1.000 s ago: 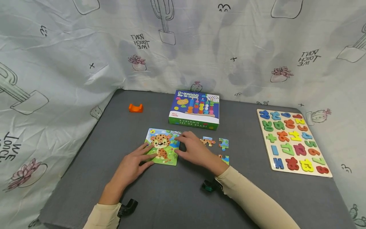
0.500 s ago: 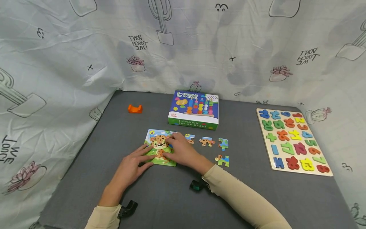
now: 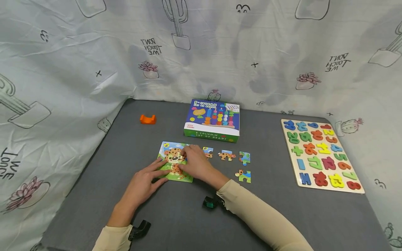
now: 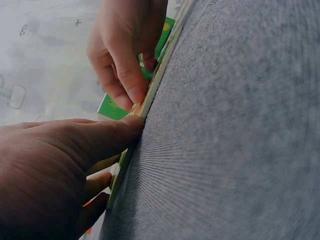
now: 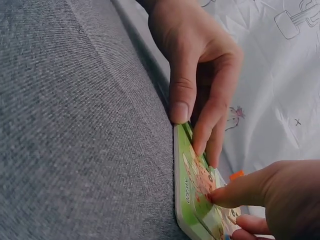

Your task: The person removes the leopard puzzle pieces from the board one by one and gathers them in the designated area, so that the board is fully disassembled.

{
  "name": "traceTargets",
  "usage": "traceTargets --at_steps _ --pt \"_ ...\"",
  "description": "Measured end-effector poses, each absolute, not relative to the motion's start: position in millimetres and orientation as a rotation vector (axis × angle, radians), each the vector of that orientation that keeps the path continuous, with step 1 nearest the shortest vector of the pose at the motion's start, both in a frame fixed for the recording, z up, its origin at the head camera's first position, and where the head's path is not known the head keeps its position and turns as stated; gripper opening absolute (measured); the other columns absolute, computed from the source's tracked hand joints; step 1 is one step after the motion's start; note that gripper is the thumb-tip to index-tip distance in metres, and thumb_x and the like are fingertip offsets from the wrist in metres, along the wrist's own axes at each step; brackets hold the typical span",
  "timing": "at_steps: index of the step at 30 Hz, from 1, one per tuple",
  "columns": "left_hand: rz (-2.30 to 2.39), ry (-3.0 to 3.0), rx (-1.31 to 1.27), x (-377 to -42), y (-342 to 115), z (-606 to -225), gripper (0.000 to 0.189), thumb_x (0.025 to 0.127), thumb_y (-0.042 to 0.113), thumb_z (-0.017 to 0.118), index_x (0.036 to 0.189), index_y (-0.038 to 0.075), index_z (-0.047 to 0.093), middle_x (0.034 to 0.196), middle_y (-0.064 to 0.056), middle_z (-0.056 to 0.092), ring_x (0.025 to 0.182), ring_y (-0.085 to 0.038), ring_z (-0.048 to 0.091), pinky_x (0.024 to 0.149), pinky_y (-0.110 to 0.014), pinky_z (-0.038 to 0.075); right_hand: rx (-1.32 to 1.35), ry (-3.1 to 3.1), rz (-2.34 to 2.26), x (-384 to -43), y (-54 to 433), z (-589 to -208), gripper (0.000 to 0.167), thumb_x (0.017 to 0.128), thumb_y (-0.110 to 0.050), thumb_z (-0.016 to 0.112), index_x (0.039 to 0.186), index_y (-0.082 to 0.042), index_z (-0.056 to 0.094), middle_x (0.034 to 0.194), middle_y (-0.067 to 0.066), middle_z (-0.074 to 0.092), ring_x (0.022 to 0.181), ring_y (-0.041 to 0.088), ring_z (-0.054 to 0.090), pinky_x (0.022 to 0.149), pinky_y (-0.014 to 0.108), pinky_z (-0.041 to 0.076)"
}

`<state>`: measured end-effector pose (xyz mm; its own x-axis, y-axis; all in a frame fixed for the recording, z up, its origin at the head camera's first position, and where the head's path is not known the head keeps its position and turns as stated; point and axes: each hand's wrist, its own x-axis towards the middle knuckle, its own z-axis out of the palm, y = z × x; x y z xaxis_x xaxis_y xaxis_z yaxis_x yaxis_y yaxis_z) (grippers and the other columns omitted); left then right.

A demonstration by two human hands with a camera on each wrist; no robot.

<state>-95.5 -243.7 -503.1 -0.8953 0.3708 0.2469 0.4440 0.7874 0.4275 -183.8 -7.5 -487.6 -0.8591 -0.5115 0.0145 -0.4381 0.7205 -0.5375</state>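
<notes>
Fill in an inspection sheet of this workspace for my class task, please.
Surface: grey tabletop, cloth-textured.
Job's things: leopard puzzle on the tabletop; four loose pieces to its right.
Clutter: bead-set box behind the puzzle; orange object, back left; letter-and-number board, right.
Grips: left grip rests on the puzzle's left side; right grip touches the puzzle, whether pinching a piece unclear.
Cables: nothing seen.
Surroundings: pale printed sheet behind and at both sides.

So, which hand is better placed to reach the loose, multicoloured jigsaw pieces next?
Probably the right hand: it's nearer those pieces, while the left hand rests on the left side of the green-and-blue leopard puzzle.
</notes>
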Motion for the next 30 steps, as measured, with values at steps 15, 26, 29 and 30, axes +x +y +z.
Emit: traceTargets --at_steps 15,26,29,30 --pt "-0.776 -2.814 -0.644 -97.1 -243.2 -505.0 0.035 0.089 0.021 0.092 0.123 0.016 0.085 0.153 -0.005 0.063 0.148 -0.031 0.052 0.104 -0.059 0.054 -0.915 2.794 -0.832 -180.6 -8.6 -485.7 0.034 0.096 -0.028 0.087 0.121 -0.007 0.075 0.109 0.004 0.068 0.109 0.024 0.062 0.095 0.041 0.051" --pt "-0.788 -2.806 -0.634 -96.1 -244.0 -505.1 0.034 0.09 0.018 0.092 0.124 0.015 0.085 0.152 -0.006 0.064 0.147 -0.032 0.053 0.102 -0.06 0.055 -1.031 2.837 -0.742 -181.3 -9.7 -487.0 0.041 0.098 -0.027 0.085 0.133 -0.007 0.075 0.12 0.008 0.069 0.113 0.025 0.061 0.095 0.038 0.054" --pt "-0.799 -2.808 -0.631 -96.0 -243.7 -506.0 0.034 0.09 0.018 0.091 0.124 0.016 0.085 0.152 -0.005 0.064 0.147 -0.032 0.052 0.103 -0.06 0.054 -1.097 2.861 -0.714 -181.8 -9.1 -489.5 0.038 0.098 -0.026 0.084 0.13 -0.007 0.076 0.118 0.007 0.069 0.11 0.024 0.061 0.093 0.036 0.054" --pt "-0.8 -2.806 -0.633 -96.3 -243.6 -506.5 0.034 0.09 0.018 0.092 0.123 0.016 0.085 0.152 -0.005 0.064 0.147 -0.032 0.052 0.103 -0.06 0.054 -1.112 2.865 -0.71 -181.8 -8.7 -489.8 0.037 0.099 -0.026 0.084 0.13 -0.007 0.076 0.118 0.008 0.069 0.11 0.024 0.061 0.093 0.036 0.054"
